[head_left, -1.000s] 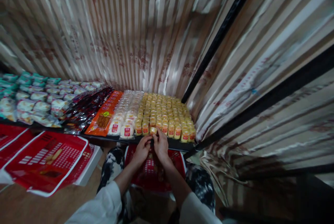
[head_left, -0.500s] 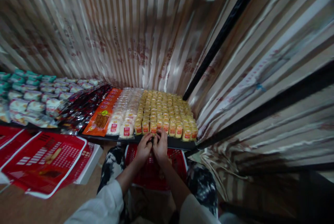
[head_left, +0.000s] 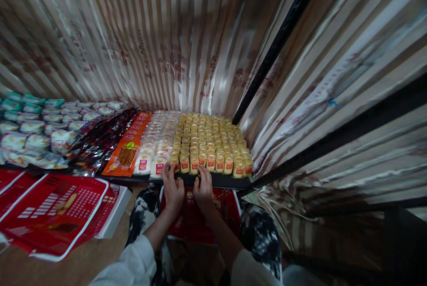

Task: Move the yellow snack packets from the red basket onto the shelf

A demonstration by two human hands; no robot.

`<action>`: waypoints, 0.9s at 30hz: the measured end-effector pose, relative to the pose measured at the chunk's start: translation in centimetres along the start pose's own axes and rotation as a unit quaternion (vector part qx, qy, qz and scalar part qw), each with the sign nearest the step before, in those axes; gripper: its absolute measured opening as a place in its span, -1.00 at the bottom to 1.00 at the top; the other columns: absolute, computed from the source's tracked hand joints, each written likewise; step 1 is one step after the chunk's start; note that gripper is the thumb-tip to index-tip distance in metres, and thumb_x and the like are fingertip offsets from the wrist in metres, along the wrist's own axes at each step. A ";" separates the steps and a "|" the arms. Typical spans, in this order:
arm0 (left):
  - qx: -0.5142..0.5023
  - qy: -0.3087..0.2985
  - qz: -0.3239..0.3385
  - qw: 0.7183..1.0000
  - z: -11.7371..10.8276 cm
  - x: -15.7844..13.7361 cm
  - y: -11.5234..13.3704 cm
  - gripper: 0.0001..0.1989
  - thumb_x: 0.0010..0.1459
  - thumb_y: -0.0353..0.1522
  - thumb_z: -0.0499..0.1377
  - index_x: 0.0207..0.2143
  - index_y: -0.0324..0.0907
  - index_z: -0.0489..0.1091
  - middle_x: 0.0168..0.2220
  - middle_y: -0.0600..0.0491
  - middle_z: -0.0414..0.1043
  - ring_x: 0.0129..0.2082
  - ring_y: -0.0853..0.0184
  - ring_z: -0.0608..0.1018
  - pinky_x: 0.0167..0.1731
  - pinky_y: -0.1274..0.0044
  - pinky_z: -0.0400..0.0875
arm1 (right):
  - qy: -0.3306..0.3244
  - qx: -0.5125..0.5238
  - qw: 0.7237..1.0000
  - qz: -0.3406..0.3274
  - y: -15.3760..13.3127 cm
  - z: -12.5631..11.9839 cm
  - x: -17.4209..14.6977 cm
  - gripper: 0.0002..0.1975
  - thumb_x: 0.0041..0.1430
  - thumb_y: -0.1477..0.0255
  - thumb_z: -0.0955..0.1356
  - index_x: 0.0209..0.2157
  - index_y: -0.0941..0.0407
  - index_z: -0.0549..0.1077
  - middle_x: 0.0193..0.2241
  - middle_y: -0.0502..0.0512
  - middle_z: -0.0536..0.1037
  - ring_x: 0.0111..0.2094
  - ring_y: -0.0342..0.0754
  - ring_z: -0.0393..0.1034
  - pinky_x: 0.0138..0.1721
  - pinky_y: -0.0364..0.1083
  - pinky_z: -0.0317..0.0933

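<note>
Small yellow snack packs [head_left: 211, 141] with orange labels stand in close rows on a black shelf [head_left: 213, 181]. My left hand [head_left: 173, 190] is at the shelf's front edge, its fingertips on the leftmost front pack, thumb apart. My right hand [head_left: 203, 190] is a little to the right, fingertips up against the lower front of the middle packs. Its fingers are bent and the thumb stands off. I see nothing held in either hand. Below them, between my knees, is a red basket [head_left: 237, 210] with a few pale small things inside, partly covered by my forearms.
Left along the shelf lie white packs [head_left: 143, 161], an orange flat bag [head_left: 128, 150], dark glossy bags [head_left: 100, 143] and white-and-green packs [head_left: 33, 128]. Red printed bags [head_left: 63, 210] hang below them. Striped curtains [head_left: 187, 41] and a black pole [head_left: 276, 50] stand behind.
My hands have moved apart: the left went left to the end front pack, while the right stays near the middle. The view has shifted slightly.
</note>
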State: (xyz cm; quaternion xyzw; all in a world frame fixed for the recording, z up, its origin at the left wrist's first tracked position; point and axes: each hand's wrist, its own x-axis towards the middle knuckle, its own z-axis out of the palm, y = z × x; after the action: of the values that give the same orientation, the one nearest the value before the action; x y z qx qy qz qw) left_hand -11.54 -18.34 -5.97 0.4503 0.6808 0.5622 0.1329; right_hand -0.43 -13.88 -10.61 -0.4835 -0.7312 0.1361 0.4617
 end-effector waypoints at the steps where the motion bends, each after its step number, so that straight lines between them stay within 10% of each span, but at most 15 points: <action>1: 0.001 0.004 -0.005 1.000 0.0 0.1 -0.1 -0.51 0.01 -0.53 0.00 0.05 -0.26 0.23 0.18 -0.21 -0.01 0.20 0.13 0.18 0.17 0.28 0.11 | 0.001 -0.003 1.000 -0.005 -0.1 0.0 0.0 -0.57 0.16 0.54 0.11 0.06 0.18 0.29 -0.03 0.28 0.36 0.06 0.05 0.19 0.06 0.13 0.18; 27: 0.026 -0.058 -0.024 0.998 -0.4 1.2 -0.8 -0.58 0.01 -0.56 -0.02 -0.06 -0.23 0.36 0.16 -0.09 0.16 0.18 0.25 0.25 0.20 0.39 0.11 | -0.020 -0.051 0.998 -0.035 -1.2 0.0 -0.4 -0.45 0.13 0.60 0.10 0.19 0.23 0.17 -0.10 0.29 0.38 -0.03 0.07 0.20 -0.01 0.10 0.21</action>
State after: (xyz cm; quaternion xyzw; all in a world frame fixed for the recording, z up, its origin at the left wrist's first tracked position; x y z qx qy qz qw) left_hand -12.81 -17.66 -6.18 0.4692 0.6965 0.5144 0.1736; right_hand -1.08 -14.78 -10.07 -0.4776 -0.7629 0.0918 0.4261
